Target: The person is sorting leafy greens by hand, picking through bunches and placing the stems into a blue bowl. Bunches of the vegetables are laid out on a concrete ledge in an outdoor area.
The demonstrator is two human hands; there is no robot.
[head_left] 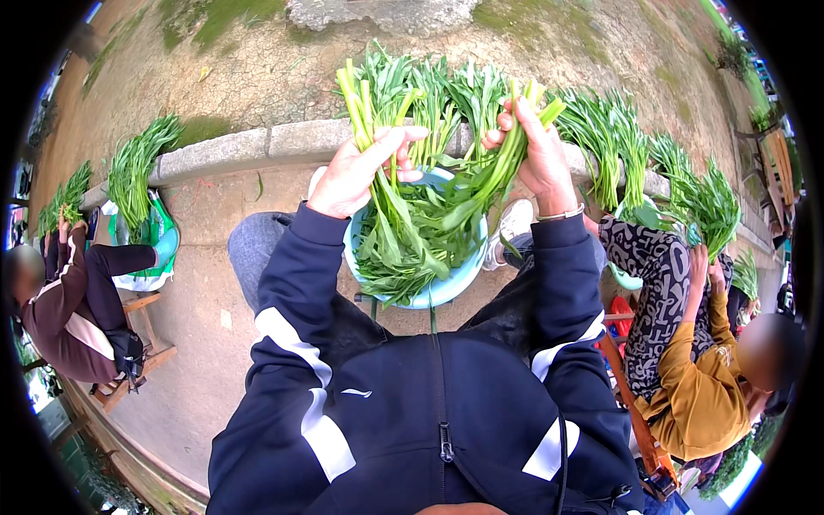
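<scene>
My left hand [367, 171] grips a few thick, pale-green stalks of leafy greens [397, 225] that look like water spinach, cut ends up and leaves hanging down. In my right hand [534, 159] is a fuller bunch of the same greens [495, 176], its stems poking up past the thumb and its leaves slanting down to the left. Both bunches hang over a light-blue basin [446, 292] between my knees, which holds more loose leaves and stalks. Where the held leaves meet those in the basin, I cannot tell them apart.
Bundles of greens [433, 107] lean along a low stone curb [219, 156] beyond the basin, with bare soil behind. At left a seated person [69, 318] handles greens beside a green-and-white bag [154, 266]. To the right, another seated person [695, 386] holds a bunch.
</scene>
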